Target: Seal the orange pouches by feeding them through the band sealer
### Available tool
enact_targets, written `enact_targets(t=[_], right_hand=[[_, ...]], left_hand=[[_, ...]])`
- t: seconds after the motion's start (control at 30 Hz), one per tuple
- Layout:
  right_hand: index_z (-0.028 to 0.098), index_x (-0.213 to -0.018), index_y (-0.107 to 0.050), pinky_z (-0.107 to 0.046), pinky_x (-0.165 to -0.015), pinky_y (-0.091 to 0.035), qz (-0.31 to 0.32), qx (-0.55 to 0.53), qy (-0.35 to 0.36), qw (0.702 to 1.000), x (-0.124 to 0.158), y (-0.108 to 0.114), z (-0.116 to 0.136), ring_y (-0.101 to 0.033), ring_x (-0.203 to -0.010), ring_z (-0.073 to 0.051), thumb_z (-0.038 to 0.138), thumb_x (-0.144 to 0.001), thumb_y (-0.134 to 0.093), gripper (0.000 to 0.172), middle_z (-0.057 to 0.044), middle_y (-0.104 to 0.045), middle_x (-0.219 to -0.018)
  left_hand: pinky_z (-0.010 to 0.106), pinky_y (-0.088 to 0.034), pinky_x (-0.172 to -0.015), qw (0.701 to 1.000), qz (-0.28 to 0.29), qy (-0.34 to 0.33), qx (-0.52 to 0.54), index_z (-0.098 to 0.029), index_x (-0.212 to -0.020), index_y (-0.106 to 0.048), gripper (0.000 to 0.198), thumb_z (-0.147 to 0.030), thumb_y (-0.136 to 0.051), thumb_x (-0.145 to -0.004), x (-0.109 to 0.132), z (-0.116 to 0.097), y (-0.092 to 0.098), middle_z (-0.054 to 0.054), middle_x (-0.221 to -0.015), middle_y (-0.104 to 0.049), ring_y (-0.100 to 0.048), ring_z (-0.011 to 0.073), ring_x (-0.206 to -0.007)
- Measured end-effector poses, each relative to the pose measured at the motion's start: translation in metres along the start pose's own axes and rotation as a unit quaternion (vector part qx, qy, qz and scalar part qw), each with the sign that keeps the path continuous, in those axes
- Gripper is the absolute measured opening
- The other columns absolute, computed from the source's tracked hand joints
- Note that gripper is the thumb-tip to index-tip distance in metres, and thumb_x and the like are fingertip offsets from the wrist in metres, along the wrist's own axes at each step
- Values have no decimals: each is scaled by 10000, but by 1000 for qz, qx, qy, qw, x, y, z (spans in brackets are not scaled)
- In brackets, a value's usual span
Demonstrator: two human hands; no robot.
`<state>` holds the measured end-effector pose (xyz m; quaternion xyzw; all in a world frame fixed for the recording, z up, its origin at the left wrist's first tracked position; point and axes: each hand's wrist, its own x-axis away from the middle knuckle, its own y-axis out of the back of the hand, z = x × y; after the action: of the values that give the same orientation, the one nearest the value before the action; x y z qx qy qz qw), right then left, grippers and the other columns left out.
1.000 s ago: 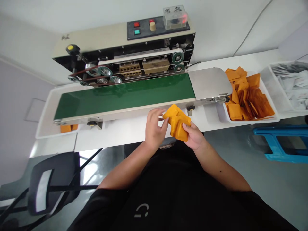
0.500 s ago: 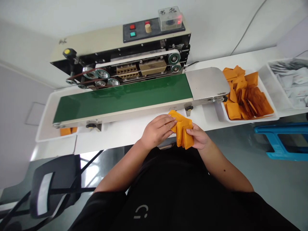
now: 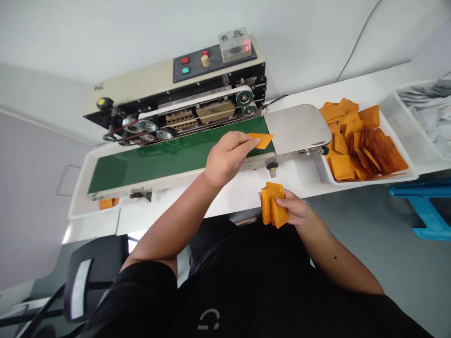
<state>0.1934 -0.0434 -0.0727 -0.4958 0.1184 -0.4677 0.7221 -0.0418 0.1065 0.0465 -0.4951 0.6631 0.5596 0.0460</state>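
Over belt now, left hand, packet perhaps touching

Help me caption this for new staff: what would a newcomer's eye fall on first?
Probably the long green belt along the front of the machine. Next, bright orange: a packet pinched in the left hand at the belt's right end, and a fanned bundle in the right hand, nearer the body. A heap of similar orange packets fills the white bin to the right.
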Motion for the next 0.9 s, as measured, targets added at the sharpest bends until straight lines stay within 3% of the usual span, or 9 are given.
enact_targets(t=[0.23, 0.43, 0.57, 0.73, 0.9], right_hand=[[209, -1294, -800, -317, -871, -697, 9, -6, -4, 1000, 4, 16, 11, -842, -1024, -227, 275, -807, -1006, 532, -120, -834, -1261], [206, -1318, -784, -342, -931, -687, 17, 0, 0, 1000, 5, 25, 17, -839, -1050, -227, 277, -834, -992, 532, -125, -824, -1287], [207, -1308, -794, -349, -958, -678, 24, 6, -2, 1000, 4, 24, 20, -831, -1066, -227, 291, -840, -989, 513, -132, -814, -1320], [209, -1296, -810, -325, -935, -681, 19, 8, -5, 1000, 4, 22, 18, -829, -1059, -218, 297, -834, -994, 505, -122, -816, -1316], [225, -1279, -802, -372, -925, -697, -38, 9, 8, 999, 0, 17, 13, -837, -1052, -254, 284, -829, -991, 491, -114, -837, -1251]], left_hand=[[406, -586, -894, 996, 23, -21, -81, -243, -1083, -717, 310, -395, -459, -1165, -47, 48, -36, 78, -1039, -671, -712, 254, -1094], [353, -549, -827, 988, 50, -52, -133, -211, -1022, -668, 352, -326, -374, -1178, -59, 64, -39, 85, -1012, -620, -677, 243, -1055], [388, -554, -891, 989, 48, -35, -138, -215, -1075, -658, 288, -299, -399, -1166, -62, 65, -38, 111, -1055, -617, -647, 273, -1106], [508, -525, -1041, 987, 17, -19, -157, -245, -1202, -678, 186, -348, -539, -1131, -53, 45, -22, 128, -1117, -674, -633, 323, -1168], [511, -519, -996, 984, -15, -16, -180, -316, -1338, -698, 293, -359, -727, -1049, 10, -13, 2, 93, -1108, -729, -657, 304, -1066]])
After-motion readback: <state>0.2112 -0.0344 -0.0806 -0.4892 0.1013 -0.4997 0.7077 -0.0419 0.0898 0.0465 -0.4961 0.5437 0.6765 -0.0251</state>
